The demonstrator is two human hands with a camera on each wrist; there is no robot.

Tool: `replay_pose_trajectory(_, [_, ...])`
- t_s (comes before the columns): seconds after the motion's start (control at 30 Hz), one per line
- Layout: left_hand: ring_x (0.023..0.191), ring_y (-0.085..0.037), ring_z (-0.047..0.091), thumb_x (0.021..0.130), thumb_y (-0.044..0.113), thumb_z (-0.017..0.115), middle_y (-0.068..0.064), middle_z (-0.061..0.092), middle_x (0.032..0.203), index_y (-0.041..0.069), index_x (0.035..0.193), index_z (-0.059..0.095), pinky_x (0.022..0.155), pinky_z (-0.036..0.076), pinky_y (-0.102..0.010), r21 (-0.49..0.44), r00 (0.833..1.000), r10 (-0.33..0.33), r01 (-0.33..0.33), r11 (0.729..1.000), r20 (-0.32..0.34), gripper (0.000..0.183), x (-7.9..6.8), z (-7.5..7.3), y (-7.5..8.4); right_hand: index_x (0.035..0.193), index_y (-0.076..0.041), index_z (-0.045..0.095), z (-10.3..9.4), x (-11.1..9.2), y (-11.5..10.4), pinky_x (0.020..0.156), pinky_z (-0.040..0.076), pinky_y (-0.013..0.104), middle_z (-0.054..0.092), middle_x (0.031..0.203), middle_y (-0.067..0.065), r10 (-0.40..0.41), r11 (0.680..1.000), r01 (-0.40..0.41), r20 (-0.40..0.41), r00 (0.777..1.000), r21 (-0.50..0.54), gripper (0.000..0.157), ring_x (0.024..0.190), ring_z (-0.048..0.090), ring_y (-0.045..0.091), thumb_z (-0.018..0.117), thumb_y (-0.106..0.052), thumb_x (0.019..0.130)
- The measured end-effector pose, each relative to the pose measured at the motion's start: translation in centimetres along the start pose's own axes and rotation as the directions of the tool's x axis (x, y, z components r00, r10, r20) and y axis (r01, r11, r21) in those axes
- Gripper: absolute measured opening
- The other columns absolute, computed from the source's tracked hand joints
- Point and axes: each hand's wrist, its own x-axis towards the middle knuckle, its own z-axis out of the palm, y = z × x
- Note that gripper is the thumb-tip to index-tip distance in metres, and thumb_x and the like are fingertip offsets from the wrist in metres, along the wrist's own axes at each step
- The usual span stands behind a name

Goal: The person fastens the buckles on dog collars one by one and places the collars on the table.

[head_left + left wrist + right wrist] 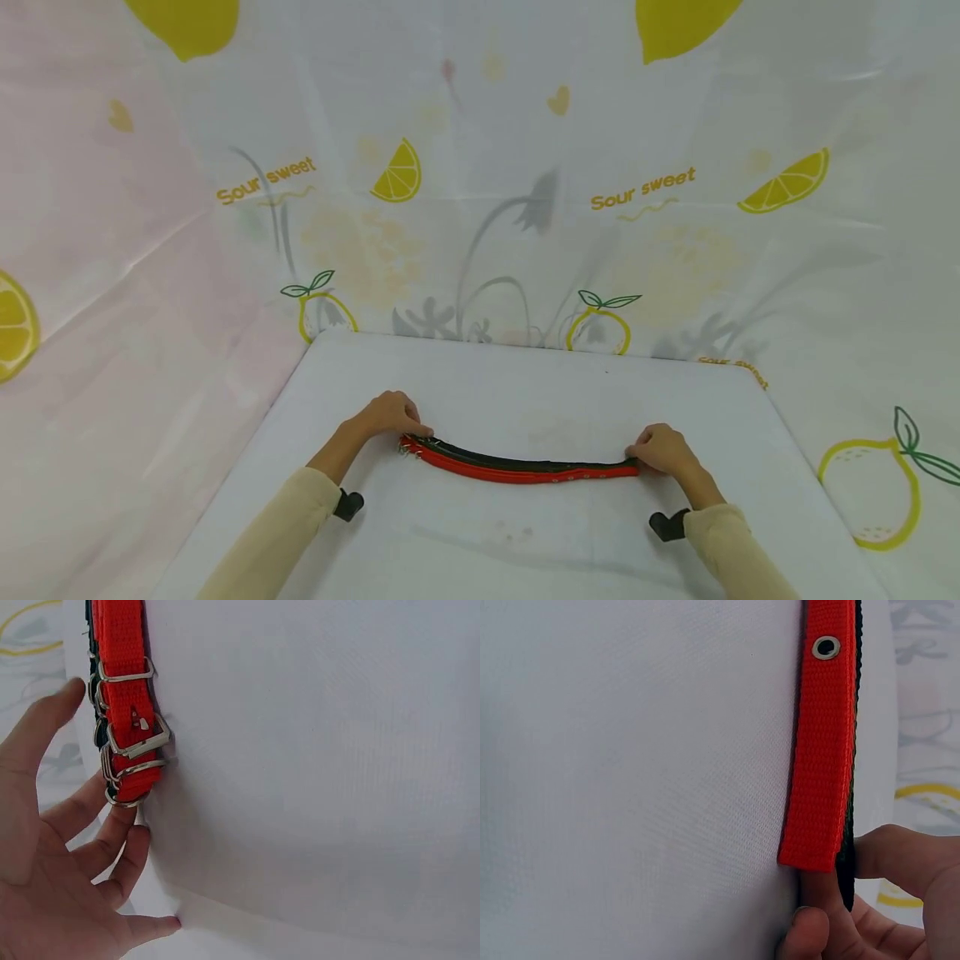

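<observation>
Two webbing pet collars lie lengthwise side by side on the white table, bowed slightly toward me. The red collar (510, 477) is nearer, and the dark green collar (495, 461) runs along its far edge. Metal buckles and rings (139, 742) gather at their left end; an eyelet (826, 648) shows near the red collar's right tip. At the buckle end is my left hand (392, 414), fingers spread and touching the ends, its thumb slightly apart from the straps. My right hand (664, 452) pinches the dark collar's tip between thumb and finger, beside the red tip.
The white table (465, 542) stretches around the collars. A lemon-printed sheet (510, 167) rises behind its back edge and hangs on both sides. Black wrist mounts (669, 526) show under both sleeves.
</observation>
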Motion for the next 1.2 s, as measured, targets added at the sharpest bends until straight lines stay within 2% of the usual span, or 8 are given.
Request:
replay_pose_trajectory(0.37, [0.067, -0.013, 0.055, 0.079, 0.018, 0.079, 0.005, 0.067, 0.072, 0.011, 0.079, 0.076, 0.061, 0.047, -0.028, -0.090, 0.997, 0.040, -0.033, 0.995, 0.073, 0.007, 0.1, -0.4, 0.4, 0.093, 0.001, 0.066, 0.5, 0.4, 0.5, 0.050, 0.050, 0.028, 0.061, 0.069, 0.002, -0.002, 0.990, 0.006, -0.034, 0.999, 0.141, 0.019, 0.054, 0.056, 0.014, 0.069, -0.017, 0.088])
replay_pose_trajectory(0.57, [0.070, -0.014, 0.056, 0.078, 0.013, 0.078, 0.007, 0.064, 0.070, 0.015, 0.074, 0.073, 0.083, 0.048, -0.049, 0.120, 1.000, 0.027, -0.027, 0.992, 0.000, 0.006, 0.4, 0.0, 2.0, 0.106, 0.009, 0.065, 0.5, 0.5, 0.5, 0.057, 0.053, 0.029, 0.065, 0.080, 0.005, 0.012, 0.952, -0.002, -0.032, 0.999, 0.305, 0.029, 0.064, 0.059, 0.015, 0.064, -0.017, 0.092])
replay_pose_trajectory(0.67, [0.071, -0.016, 0.059, 0.077, 0.010, 0.078, 0.007, 0.064, 0.070, 0.017, 0.073, 0.073, 0.086, 0.045, -0.060, 0.283, 0.995, 0.043, -0.015, 0.959, -0.092, 0.009, 0.5, 0.2, 2.5, 0.119, 0.013, 0.059, 0.3, 0.7, 0.5, 0.063, 0.055, 0.026, 0.062, 0.085, 0.004, -0.014, 0.859, 0.005, 0.015, 1.000, 0.512, 0.038, 0.069, 0.059, 0.012, 0.060, -0.019, 0.097])
replay_pose_trajectory(0.8, [0.071, -0.019, 0.064, 0.081, 0.004, 0.074, -0.001, 0.070, 0.077, 0.011, 0.079, 0.075, 0.067, 0.055, -0.042, 0.303, 0.956, 0.110, -0.024, 0.953, -0.271, 0.008, 0.4, 0.3, 3.3, 0.131, 0.017, 0.046, -0.1, 0.8, 0.5, 0.076, 0.056, 0.025, 0.060, 0.092, 0.004, -0.092, 0.637, -0.017, 0.098, 0.991, 0.770, 0.047, 0.076, 0.061, 0.009, 0.055, -0.017, 0.101])
replay_pose_trajectory(0.93, [0.074, -0.020, 0.067, 0.084, 0.002, 0.071, -0.005, 0.072, 0.085, 0.006, 0.088, 0.074, 0.061, 0.054, -0.033, 0.100, 0.901, 0.125, -0.091, 0.991, -0.416, 0.006, 0.6, 0.1, 3.6, 0.130, 0.013, 0.047, -0.4, 0.8, 0.1, 0.089, 0.053, 0.029, 0.063, 0.103, 0.006, -0.184, 0.484, -0.005, 0.107, 0.977, 0.875, 0.041, 0.084, 0.065, 0.010, 0.058, -0.011, 0.099])
replay_pose_trajectory(1.03, [0.075, -0.020, 0.069, 0.088, 0.004, 0.068, -0.008, 0.072, 0.086, 0.002, 0.093, 0.072, 0.064, 0.055, -0.033, -0.167, 0.908, 0.062, -0.144, 0.975, -0.415, 0.007, 0.9, 0.0, 3.4, 0.123, 0.006, 0.058, -0.5, 0.7, -0.3, 0.092, 0.051, 0.031, 0.066, 0.110, 0.008, -0.263, 0.389, 0.027, 0.083, 0.961, 0.921, 0.027, 0.087, 0.067, 0.011, 0.058, -0.004, 0.098])
replay_pose_trajectory(1.1, [0.078, -0.021, 0.070, 0.091, 0.005, 0.066, -0.011, 0.072, 0.089, -0.001, 0.099, 0.070, 0.069, 0.057, -0.033, -0.401, 0.935, -0.005, -0.148, 0.904, -0.355, 0.011, 1.1, 0.1, 3.1, 0.116, 0.001, 0.064, -0.5, 0.6, -0.5, 0.092, 0.050, 0.032, 0.067, 0.115, 0.009, -0.325, 0.324, 0.047, 0.065, 0.944, 0.945, 0.021, 0.090, 0.067, 0.012, 0.055, 0.002, 0.097])
replay_pose_trajectory(1.2, [0.089, -0.024, 0.069, 0.093, 0.005, 0.064, -0.015, 0.069, 0.101, -0.006, 0.108, 0.066, 0.080, 0.057, -0.037, -0.690, 0.967, -0.093, -0.101, 0.717, -0.238, 0.019, 1.4, 0.5, 2.5, 0.113, -0.002, 0.068, -0.3, 0.6, -0.8, 0.092, 0.050, 0.033, 0.068, 0.113, 0.009, -0.403, 0.253, 0.065, 0.044, 0.914, 0.965, 0.025, 0.093, 0.068, 0.015, 0.049, 0.007, 0.098])
